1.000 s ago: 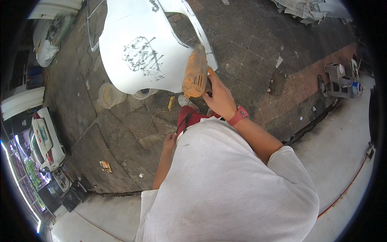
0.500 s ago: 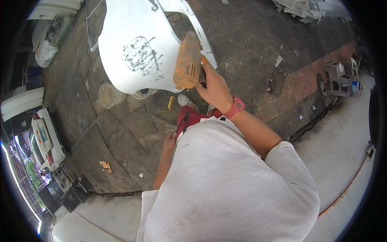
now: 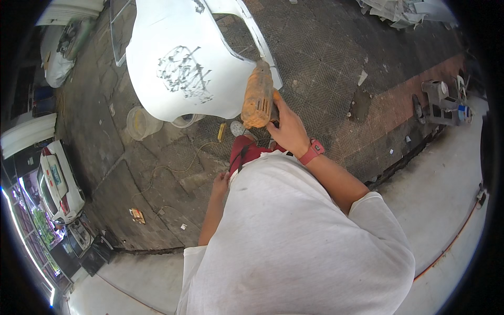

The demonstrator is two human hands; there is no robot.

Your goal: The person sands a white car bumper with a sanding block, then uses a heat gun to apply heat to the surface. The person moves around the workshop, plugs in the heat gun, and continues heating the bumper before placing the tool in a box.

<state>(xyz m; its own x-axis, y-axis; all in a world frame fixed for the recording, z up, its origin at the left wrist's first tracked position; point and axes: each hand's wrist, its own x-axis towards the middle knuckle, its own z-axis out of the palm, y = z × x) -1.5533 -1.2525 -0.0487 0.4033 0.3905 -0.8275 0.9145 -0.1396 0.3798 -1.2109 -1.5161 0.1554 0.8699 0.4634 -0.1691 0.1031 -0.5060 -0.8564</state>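
Dusty orange, that's the casing of the power tool, and it's in the right hand, fingers wrapped firmly round its handle, a red watch on the wrist just below. The tool sits at the lower right corner of the white car body panel, nozzle end pointing away from the wearer, toward the long opening in the panel. Is that nozzle touching the surface? From above, hard to say. Over on the panel's broad face, a tangle of dark grey marks, well to the left of the tool.

Now the left hand: down low, against the side of the red trousers, its fingers partly hidden, so I can't tell whether it grips anything. Beneath the panel's lower edge, a translucent bucket on the dark floor, a second bucket close by, partly covered. Just right of those, a small yellow object, with a thin cord snaking off leftward.
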